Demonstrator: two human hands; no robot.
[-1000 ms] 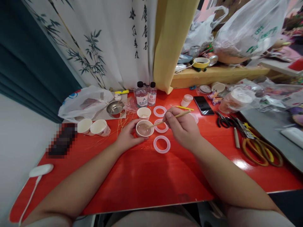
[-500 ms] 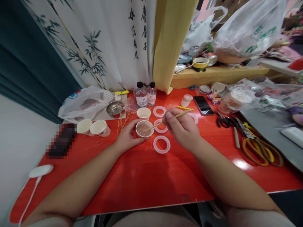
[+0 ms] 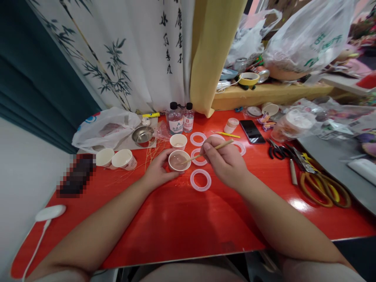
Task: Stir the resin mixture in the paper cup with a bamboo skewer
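My left hand is wrapped round the left side of a paper cup that holds a pinkish-brown liquid. In my right hand a thin wooden stick is pinched, its lower tip dipping into the liquid at the cup's right side. Just behind stands another paper cup. Round translucent ring molds lie beside the cups; the nearest ring mold is below my right hand's fingers, and another ring mold is partly hidden behind that hand.
Bottles marked A and B stand at the back. Two paper cups and a metal bowl are on the left. To the right lie a phone, pliers and large scissors. The red table's edge runs near me.
My right hand has shifted slightly down and left, and the stick's tip has moved towards the right side of the cup. My left hand has stayed in place on the cup.
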